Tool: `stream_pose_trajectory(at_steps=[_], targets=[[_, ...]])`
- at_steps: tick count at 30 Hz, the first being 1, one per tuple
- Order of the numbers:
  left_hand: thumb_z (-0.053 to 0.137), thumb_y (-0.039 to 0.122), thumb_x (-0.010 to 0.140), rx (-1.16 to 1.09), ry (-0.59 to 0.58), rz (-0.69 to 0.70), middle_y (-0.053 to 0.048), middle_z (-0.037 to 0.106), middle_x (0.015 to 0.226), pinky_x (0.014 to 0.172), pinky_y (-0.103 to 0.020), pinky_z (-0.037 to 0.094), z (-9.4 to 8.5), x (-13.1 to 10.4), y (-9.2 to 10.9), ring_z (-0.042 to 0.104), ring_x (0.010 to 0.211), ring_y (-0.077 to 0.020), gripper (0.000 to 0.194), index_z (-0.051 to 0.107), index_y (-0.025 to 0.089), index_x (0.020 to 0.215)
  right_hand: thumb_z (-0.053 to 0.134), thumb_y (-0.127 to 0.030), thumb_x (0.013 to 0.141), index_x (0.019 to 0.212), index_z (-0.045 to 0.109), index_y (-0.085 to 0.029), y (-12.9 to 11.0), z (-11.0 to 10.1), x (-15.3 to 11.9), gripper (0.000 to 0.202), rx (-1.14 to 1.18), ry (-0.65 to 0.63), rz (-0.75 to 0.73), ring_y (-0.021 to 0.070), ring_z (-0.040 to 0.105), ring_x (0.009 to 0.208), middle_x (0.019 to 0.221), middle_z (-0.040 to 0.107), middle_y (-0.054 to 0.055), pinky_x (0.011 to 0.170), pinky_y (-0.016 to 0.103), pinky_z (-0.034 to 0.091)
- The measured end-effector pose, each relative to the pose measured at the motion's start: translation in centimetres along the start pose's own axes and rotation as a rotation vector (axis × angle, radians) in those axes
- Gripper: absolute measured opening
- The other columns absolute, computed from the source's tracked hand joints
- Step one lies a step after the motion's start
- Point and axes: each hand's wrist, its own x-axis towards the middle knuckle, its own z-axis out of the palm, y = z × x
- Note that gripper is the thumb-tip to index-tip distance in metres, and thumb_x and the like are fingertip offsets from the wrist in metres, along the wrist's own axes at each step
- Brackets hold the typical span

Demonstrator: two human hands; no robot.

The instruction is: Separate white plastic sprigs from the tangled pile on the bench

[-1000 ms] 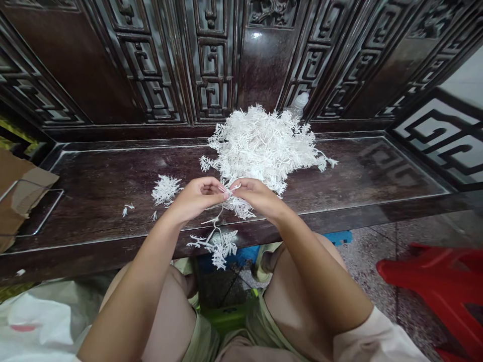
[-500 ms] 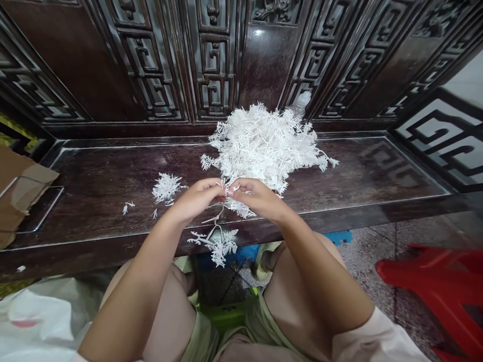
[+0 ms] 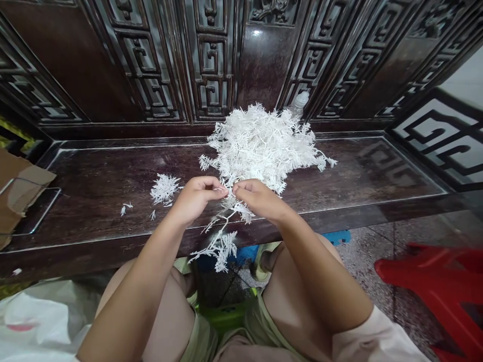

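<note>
The left hand [image 3: 194, 197] and the right hand [image 3: 256, 197] meet fingertip to fingertip above the front edge of the counter [image 3: 94, 176], each grip pinched shut on the same white plastic sprig [image 3: 221, 241]. The sprig's thin stem runs between the two pinches, and its feathery branches hang down past the counter's front edge, over the person's knees. Compared with half a second ago, the hanging part has swung: it now trails lower and more steeply, its tip pointing down toward the gap between the legs, and the fingertips sit closer together.

Just behind the hands, near the middle of the counter and reaching to its back edge, lies a large heap of white sprigs [image 3: 264, 143], unchanged. A small loose tuft [image 3: 164, 188] rests on the counter just left of the left hand, with a few tiny white bits [image 3: 126, 208] farther left; none of these has moved. A red plastic stool [image 3: 433, 281] stands on the floor to the right.
</note>
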Motion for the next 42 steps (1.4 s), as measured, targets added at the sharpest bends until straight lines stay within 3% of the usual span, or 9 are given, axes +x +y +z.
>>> stream_pose_trajectory(at_steps=[7, 14, 16, 19, 21, 24, 31, 34, 42], targets=[[0.064, 0.023, 0.06, -0.054, 0.198, 0.025, 0.002, 0.054, 0.061, 0.066, -0.026, 0.036, 0.5, 0.3, -0.6, 0.048, 0.062, -0.0113, 0.012, 0.055, 0.015, 0.057, 0.042, -0.026, 0.075, 0.051, 0.034, -0.019, 0.5, 0.3, 0.7, 0.026, 0.032, 0.042, -0.02, 0.0067, 0.021, 0.048, 0.051, 0.022, -0.005, 0.046, 0.024, 0.017], [0.061, 0.02, 0.062, 0.039, 0.215, 0.058, 0.001, 0.057, 0.064, 0.065, -0.026, 0.038, 0.9, 0.4, -0.9, 0.05, 0.063, -0.0118, 0.007, 0.056, 0.016, 0.059, 0.043, -0.022, 0.073, 0.05, 0.033, -0.019, 0.1, 0.6, 0.5, 0.025, 0.064, 0.059, 0.009, 0.0075, 0.02, 0.049, 0.051, 0.023, -0.004, 0.048, 0.025, 0.018], [0.06, 0.02, 0.062, 0.103, 0.392, 0.099, 0.0, 0.058, 0.066, 0.067, -0.026, 0.04, -0.6, 0.6, -1.0, 0.051, 0.066, -0.0126, 0.006, 0.056, 0.016, 0.06, 0.041, -0.02, 0.072, 0.048, 0.031, -0.019, -0.4, 0.0, -0.2, 0.026, 0.085, 0.018, 0.023, 0.0077, 0.022, 0.049, 0.05, 0.025, -0.004, 0.049, 0.026, 0.02], [0.06, 0.019, 0.061, 0.085, 0.788, 0.183, 0.0, 0.057, 0.065, 0.069, -0.026, 0.042, -4.3, 0.9, -1.0, 0.052, 0.065, -0.012, 0.006, 0.055, 0.017, 0.06, 0.039, -0.019, 0.072, 0.049, 0.034, -0.019, -1.0, -1.5, -1.1, 0.024, 0.144, -0.037, 0.033, 0.0089, 0.029, 0.052, 0.052, 0.031, -0.002, 0.052, 0.026, 0.025], [0.06, 0.019, 0.06, 0.043, 0.824, 0.173, 0.0, 0.057, 0.063, 0.067, -0.026, 0.043, -6.3, 1.0, -0.9, 0.053, 0.062, -0.0113, 0.004, 0.057, 0.017, 0.061, 0.042, -0.02, 0.072, 0.052, 0.041, -0.018, -0.9, -2.5, -1.0, 0.019, 0.126, 0.087, 0.023, 0.0096, 0.032, 0.055, 0.055, 0.036, -0.001, 0.054, 0.026, 0.026], [0.058, 0.017, 0.058, -0.053, 0.66, 0.004, 0.0, 0.057, 0.06, 0.067, -0.027, 0.044, -6.4, 1.3, -0.9, 0.055, 0.06, -0.0116, 0.005, 0.056, 0.015, 0.061, 0.048, -0.026, 0.073, 0.061, 0.051, -0.019, -0.3, -2.7, -0.2, 0.014, 0.061, 0.117, 0.102, 0.0114, 0.038, 0.062, 0.064, 0.047, 0.001, 0.057, 0.027, 0.028], [0.047, 0.012, 0.059, -0.466, 0.118, -0.24, 0.001, 0.052, 0.059, 0.064, -0.027, 0.045, -0.2, 1.1, -1.2, 0.052, 0.056, -0.0097, 0.005, 0.048, 0.015, 0.064, 0.045, -0.025, 0.074, 0.066, 0.056, -0.018, 0.4, -0.4, 0.5, 0.015, 0.046, -0.068, 0.084, 0.0116, 0.044, 0.065, 0.07, 0.055, 0.001, 0.061, 0.027, 0.031], [0.043, 0.01, 0.058, -0.58, 0.04, -0.304, 0.001, 0.045, 0.057, 0.057, -0.024, 0.043, 0.6, 0.5, -0.9, 0.044, 0.052, -0.0083, 0.008, 0.048, 0.015, 0.063, 0.047, -0.024, 0.073, 0.065, 0.056, -0.018, 0.4, -0.3, 0.4, 0.014, 0.067, -0.077, 0.077, 0.0104, 0.043, 0.063, 0.066, 0.054, 0.0, 0.062, 0.027, 0.032], [0.046, 0.023, 0.067, -0.604, 0.022, -0.327, -0.001, 0.042, 0.059, 0.061, -0.029, 0.045, 0.5, 0.4, -0.5, 0.043, 0.056, -0.0117, 0.009, 0.049, 0.016, 0.066, 0.05, -0.024, 0.071, 0.066, 0.061, -0.018, 0.1, -0.5, 0.3, 0.013, 0.099, -0.061, 0.075, 0.0085, 0.041, 0.058, 0.064, 0.056, -0.002, 0.059, 0.026, 0.031]])
